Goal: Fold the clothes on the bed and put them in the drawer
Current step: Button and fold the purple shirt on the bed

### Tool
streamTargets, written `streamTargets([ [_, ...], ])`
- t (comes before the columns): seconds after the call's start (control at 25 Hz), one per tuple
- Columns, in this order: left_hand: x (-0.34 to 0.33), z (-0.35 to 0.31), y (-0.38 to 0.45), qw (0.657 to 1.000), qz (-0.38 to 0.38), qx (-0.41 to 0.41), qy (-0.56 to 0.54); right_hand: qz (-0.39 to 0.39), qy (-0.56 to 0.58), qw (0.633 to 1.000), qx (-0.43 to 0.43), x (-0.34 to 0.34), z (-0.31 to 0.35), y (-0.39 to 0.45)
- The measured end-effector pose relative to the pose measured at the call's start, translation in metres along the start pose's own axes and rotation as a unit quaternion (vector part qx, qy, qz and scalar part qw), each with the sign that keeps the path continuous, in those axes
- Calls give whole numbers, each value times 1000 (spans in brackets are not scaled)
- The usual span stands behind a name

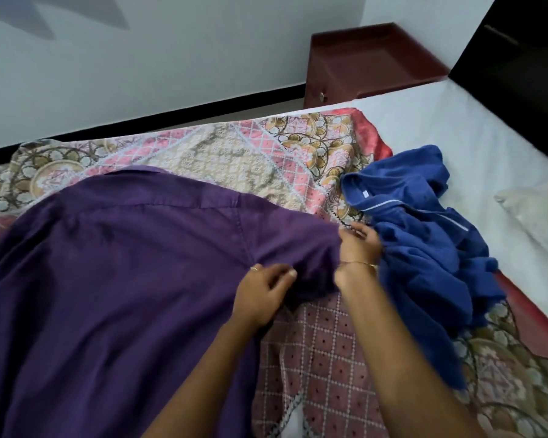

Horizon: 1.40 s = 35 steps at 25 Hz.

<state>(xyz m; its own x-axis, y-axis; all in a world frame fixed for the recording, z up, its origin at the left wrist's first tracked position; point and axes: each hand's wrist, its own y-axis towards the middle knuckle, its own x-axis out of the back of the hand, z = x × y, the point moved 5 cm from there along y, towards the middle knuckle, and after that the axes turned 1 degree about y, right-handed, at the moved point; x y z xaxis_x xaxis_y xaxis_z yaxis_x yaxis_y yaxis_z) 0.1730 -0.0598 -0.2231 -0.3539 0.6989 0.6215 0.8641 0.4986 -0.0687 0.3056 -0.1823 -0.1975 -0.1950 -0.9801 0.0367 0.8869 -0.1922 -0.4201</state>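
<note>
Purple cotton, soft and light, the shirt (108,263) lies spread on the bed (487,147) beside the blue garment (424,235), my left hand (263,295) and right hand (359,251) both pinching its limp sleeve, best held at the seam.

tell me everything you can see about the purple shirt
The purple shirt is a collared, woven-looking garment spread back-up across the patterned bedsheet, collar toward the far edge, a yoke seam running across the shoulders. It is wrinkled and not yet folded. Its short right sleeve reaches toward the crumpled blue garment. The left hand and right hand both grip that sleeve at its end.
</note>
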Motion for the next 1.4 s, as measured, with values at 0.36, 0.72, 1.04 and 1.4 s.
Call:
streamTargets([
  [0.36,104,101,-47,695,-222,258,-634,410,-133,814,389,-94,-50,-201],
  [0.72,168,141,-61,811,-476,259,-221,449,-524,617,379,-76,-144,-173],
  [1.04,191,145,-55,887,-415,198,-44,404,-580,635,312,-96,-149,-183],
  [1.4,202,170,-98,836,-418,348,-70,488,-610,495,381,-113,-160,-199],
])
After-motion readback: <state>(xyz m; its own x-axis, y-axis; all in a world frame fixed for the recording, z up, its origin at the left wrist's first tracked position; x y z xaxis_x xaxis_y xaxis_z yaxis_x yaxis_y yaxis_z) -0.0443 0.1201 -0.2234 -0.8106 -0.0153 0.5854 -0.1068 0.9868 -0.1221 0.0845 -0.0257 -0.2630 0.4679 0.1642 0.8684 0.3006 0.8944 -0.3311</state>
